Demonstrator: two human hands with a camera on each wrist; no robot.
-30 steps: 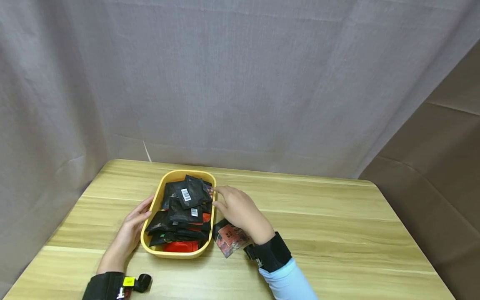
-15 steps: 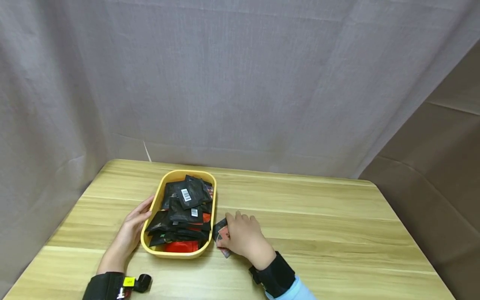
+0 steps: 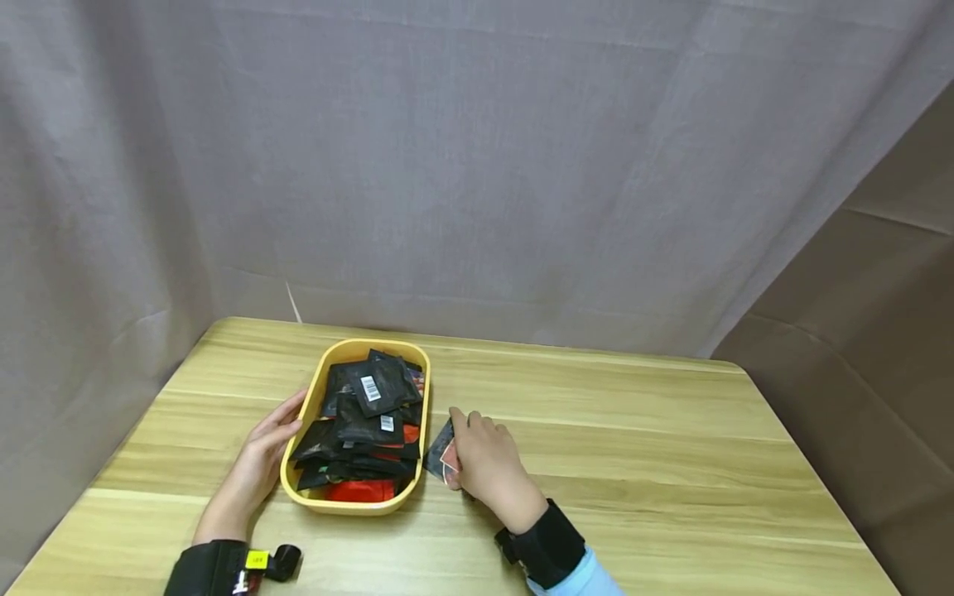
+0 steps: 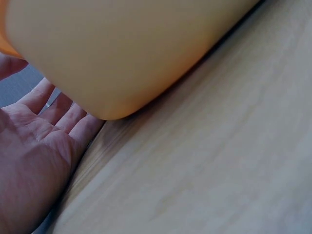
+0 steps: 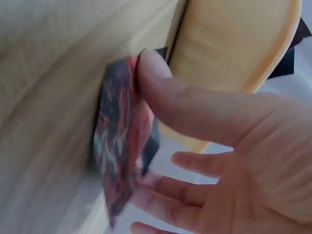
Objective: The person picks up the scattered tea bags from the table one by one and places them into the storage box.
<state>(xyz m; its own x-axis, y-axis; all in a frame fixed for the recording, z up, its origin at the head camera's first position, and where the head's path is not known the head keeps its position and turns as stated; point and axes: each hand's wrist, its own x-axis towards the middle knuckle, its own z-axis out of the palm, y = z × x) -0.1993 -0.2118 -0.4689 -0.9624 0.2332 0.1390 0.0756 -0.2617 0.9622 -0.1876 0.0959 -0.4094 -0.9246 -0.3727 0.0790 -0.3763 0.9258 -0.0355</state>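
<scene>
A yellow bin [image 3: 354,508] stands on the wooden table, heaped with several black sachets [image 3: 368,426] and a red one [image 3: 361,490]. My left hand [image 3: 261,447] rests against the bin's left side, its fingers stretched along the wall. In the left wrist view the fingers [image 4: 70,119] run out behind the bin's lower corner. Just right of the bin, my right hand [image 3: 492,468] holds a dark and pink patterned sachet [image 3: 440,457]. The right wrist view shows that sachet [image 5: 122,131] bent between the thumb and the fingers, beside the bin's wall [image 5: 222,46].
The light wooden table [image 3: 633,463] extends to the right of my right hand. Grey cloth [image 3: 477,165] hangs behind the table's far edge, with a brown cloth panel [image 3: 857,348] at the right.
My right hand has come down from the bin's right rim to the patterned sachet on the table and taken hold of it. The sachet has turned and shifted slightly. My left hand stays put.
</scene>
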